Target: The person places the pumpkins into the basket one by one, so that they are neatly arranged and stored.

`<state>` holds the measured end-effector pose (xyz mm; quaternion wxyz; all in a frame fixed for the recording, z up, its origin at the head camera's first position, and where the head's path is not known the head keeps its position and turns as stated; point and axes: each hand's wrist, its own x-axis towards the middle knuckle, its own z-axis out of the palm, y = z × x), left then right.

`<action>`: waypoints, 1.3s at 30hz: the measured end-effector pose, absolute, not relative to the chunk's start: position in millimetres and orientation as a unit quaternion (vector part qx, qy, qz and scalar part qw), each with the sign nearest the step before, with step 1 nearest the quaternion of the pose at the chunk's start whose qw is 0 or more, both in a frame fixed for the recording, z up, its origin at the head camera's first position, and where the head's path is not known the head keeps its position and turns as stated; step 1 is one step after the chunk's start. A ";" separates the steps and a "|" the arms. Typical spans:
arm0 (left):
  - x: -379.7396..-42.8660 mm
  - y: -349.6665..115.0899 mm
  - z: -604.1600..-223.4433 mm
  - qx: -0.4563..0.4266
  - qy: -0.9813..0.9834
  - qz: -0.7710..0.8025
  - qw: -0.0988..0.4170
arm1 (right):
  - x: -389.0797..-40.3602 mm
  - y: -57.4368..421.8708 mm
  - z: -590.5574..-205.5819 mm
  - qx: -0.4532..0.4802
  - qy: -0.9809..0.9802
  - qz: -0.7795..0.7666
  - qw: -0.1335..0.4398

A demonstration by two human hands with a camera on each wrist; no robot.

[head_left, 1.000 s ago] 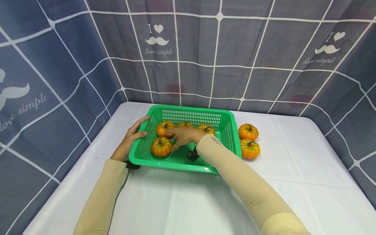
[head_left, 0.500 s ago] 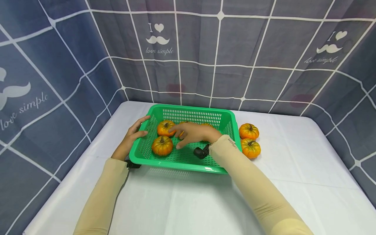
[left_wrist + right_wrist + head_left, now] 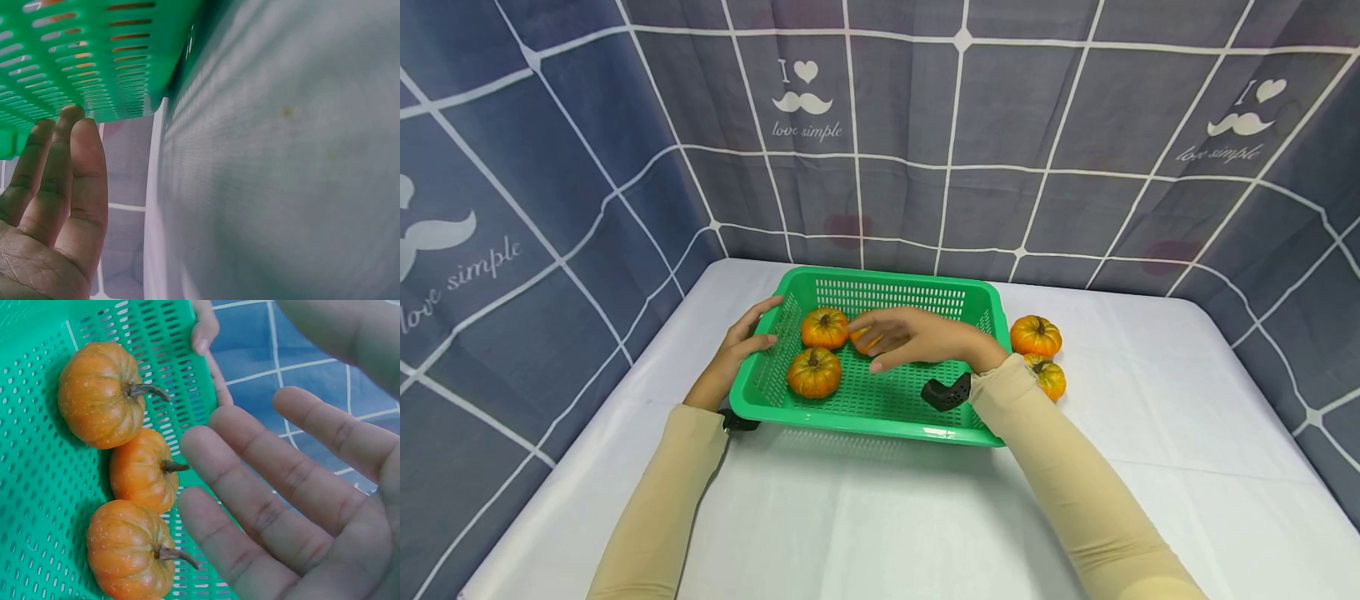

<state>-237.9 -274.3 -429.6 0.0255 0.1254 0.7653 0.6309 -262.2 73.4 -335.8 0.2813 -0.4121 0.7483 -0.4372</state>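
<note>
A green slotted plastic basket [image 3: 865, 423] holds several small orange pumpkins. Two of them, a rear pumpkin [image 3: 825, 328] and a front pumpkin [image 3: 814, 372], lie at its left end. My left hand [image 3: 732, 350] holds the basket's left rim, thumb over the edge and fingers along the outer wall. Above the basket's middle hovers my right hand [image 3: 925, 337], fingers extended and holding nothing. It partly covers a third pumpkin [image 3: 865, 338] and hides the area behind it. The right wrist view shows three pumpkins in a row, including a middle pumpkin [image 3: 144, 470], apart from the fingers.
Two more pumpkins, a rear one [image 3: 1036, 336] and a front one [image 3: 1049, 382], stand on the white-covered table [image 3: 1165, 417] just right of the basket. The right sleeve partly covers the front one. Checked grey-blue curtains [image 3: 902, 200] border the back and sides.
My right hand has risen from among the pumpkins and moved rightward, without a pumpkin. The left hand and the basket have stayed in place.
</note>
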 end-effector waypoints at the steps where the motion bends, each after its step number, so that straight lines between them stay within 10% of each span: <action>1: -238.1 -274.1 -429.7 0.125 0.767 0.629 0.025 | -262.3 76.2 -336.1 -0.411 0.743 -0.446 0.281; 14: -238.2 -271.8 -428.3 0.120 0.769 0.627 0.029 | -256.1 112.2 -334.4 -0.359 0.712 -0.534 0.282; 39: -236.5 -272.3 -427.9 0.127 0.773 0.621 0.018 | -240.4 178.4 -336.1 -0.305 0.721 -0.612 0.115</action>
